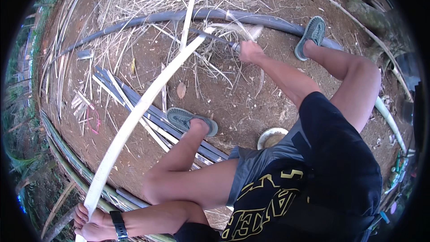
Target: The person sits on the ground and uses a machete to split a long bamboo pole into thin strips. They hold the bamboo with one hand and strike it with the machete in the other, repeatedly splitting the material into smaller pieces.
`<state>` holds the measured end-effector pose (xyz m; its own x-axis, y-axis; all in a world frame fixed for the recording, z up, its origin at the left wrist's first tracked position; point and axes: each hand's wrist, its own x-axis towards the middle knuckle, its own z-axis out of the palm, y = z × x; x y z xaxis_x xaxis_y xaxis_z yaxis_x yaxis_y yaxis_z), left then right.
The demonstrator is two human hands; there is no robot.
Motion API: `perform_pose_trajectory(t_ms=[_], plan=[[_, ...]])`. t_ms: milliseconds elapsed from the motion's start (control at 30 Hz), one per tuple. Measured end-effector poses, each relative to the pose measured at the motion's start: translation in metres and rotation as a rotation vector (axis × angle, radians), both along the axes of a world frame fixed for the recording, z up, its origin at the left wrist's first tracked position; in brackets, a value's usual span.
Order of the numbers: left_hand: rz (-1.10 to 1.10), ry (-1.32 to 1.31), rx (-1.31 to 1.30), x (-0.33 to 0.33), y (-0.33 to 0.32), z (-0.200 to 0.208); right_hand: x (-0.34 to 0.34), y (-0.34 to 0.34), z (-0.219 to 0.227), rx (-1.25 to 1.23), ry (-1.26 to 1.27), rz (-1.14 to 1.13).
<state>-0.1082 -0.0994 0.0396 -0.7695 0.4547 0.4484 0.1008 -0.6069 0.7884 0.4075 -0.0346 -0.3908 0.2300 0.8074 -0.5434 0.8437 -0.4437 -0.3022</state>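
So the left hand [95, 224] is gripping a long pale strip [141, 106] at lower left, slanting above dark slats [157, 115], and the right hand [252, 52] is holding a knife [222, 41] by its handle, edge crossing the strip's far end, can't tell if touching. Open dirt [244, 101] is spreading between the sandals [313, 33], a grey pole [179, 15] is curving just beyond

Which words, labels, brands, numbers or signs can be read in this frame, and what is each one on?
Dark shirt: large yellow-outlined characters on the front, partly folded; I don't copy printed text, so they are not quoted.
Black wristband on the left wrist: nothing readable.
Pale strip: no writing visible.
Bladed tool: too blurred to tell.
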Motion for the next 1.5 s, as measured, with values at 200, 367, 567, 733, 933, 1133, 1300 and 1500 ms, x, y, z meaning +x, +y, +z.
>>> perform_pose_trajectory(t_ms=[200,367,567,733,933,1133,1300,1500], plan=[[-0.040,0.015,-0.007,-0.021,0.000,-0.003,-0.033,0.001,0.058,0.107,0.208,0.294],[-0.044,0.056,-0.008,-0.017,0.003,0.001,-0.024,0.001,0.021,0.306,0.291,0.463],[-0.003,-0.002,0.003,-0.001,-0.001,-0.007,0.020,0.014,-0.012,-0.021,-0.056,-0.006],[-0.344,-0.052,-0.030,-0.028,-0.004,-0.013,0.007,-0.008,0.031,-0.055,0.184,0.070],[-0.995,0.050,0.163,0.032,-0.015,0.002,-0.080,-0.024,0.145,0.226,0.639,0.319],[-1.002,0.052,0.171,0.063,-0.011,0.005,-0.124,-0.057,0.176,0.766,0.672,0.533],[-0.932,0.095,0.182,0.070,-0.007,-0.001,-0.081,-0.039,0.161,0.154,0.560,0.154],[-0.916,0.126,0.174,0.074,-0.012,0.003,-0.119,-0.070,0.197,0.831,0.656,0.572]])
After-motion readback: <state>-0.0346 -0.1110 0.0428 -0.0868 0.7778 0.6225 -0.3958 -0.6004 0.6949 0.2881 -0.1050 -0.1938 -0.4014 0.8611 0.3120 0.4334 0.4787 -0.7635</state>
